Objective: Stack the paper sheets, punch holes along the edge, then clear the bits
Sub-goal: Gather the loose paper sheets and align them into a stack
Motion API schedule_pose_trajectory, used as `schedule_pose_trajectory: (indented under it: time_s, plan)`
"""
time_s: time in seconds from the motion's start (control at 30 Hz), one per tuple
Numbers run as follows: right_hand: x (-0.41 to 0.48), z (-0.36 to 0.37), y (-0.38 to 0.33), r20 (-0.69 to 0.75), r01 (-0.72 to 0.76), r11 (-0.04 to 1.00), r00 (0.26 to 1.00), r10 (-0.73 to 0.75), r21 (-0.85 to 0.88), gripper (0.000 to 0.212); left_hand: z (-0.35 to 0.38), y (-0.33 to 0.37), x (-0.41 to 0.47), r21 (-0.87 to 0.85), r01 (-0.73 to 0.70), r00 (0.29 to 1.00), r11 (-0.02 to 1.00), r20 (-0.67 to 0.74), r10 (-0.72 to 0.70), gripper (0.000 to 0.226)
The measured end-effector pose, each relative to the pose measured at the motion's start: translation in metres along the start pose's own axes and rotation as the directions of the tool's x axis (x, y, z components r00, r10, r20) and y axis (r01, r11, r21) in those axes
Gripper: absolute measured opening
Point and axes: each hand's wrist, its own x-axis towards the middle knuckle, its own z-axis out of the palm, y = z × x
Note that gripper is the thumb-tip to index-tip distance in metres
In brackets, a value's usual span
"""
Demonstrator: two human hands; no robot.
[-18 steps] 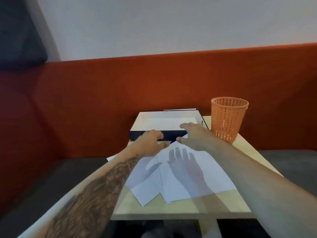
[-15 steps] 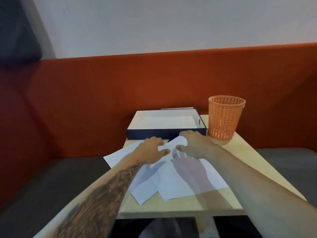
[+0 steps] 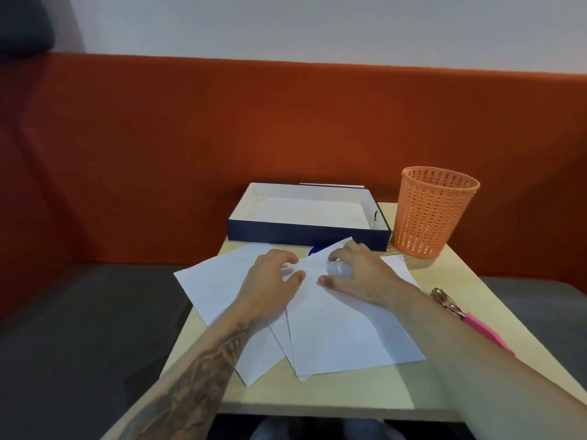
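Several white paper sheets lie fanned and overlapping on the small wooden table. My left hand rests on the left sheets, fingers curled, thumb pressing by the top sheet's edge. My right hand lies on the top sheet, its fingers bent over that sheet's far corner. The two hands almost touch. A hole punch with pink handles and a metal head lies at the table's right side, partly hidden by my right forearm.
A shallow navy box with a white inside stands open at the table's far edge. An orange mesh basket stands to its right. Something small and blue peeks out between box and sheets. A red backrest rises behind.
Both hands drew back from the box's front edge onto the sheets and curled their fingers. The view dropped and shifted, bringing the hole punch into sight.
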Motion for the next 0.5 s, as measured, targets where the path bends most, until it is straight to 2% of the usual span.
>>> schedule_pose_trajectory:
  time_s: [0.13,0.3,0.37,0.43,0.5]
  plan:
    - [0.010,0.012,0.005,-0.108,0.093,0.984,0.991,-0.077,0.149,0.003,-0.005,0.006,0.003,-0.356,0.133,0.988,0.925,-0.030,-0.154,0.017]
    - [0.013,0.011,0.005,-0.237,0.086,0.926,0.972,0.004,0.368,0.012,-0.017,0.002,0.005,-0.461,0.065,0.984,0.885,-0.118,-0.133,0.019]
    - [0.013,0.001,0.003,-0.293,0.095,0.872,0.955,0.057,0.480,0.012,-0.023,0.002,0.007,-0.515,0.040,0.982,0.856,-0.137,-0.129,0.037]
    - [0.016,-0.007,0.000,-0.359,0.115,0.833,0.927,0.105,0.541,0.014,-0.029,0.003,0.010,-0.616,0.061,0.977,0.785,-0.125,-0.174,0.060]
    - [0.023,-0.014,0.000,-0.453,0.126,0.858,0.881,0.134,0.499,0.013,-0.033,0.005,0.011,-0.706,0.077,0.970,0.704,-0.111,-0.218,0.078]
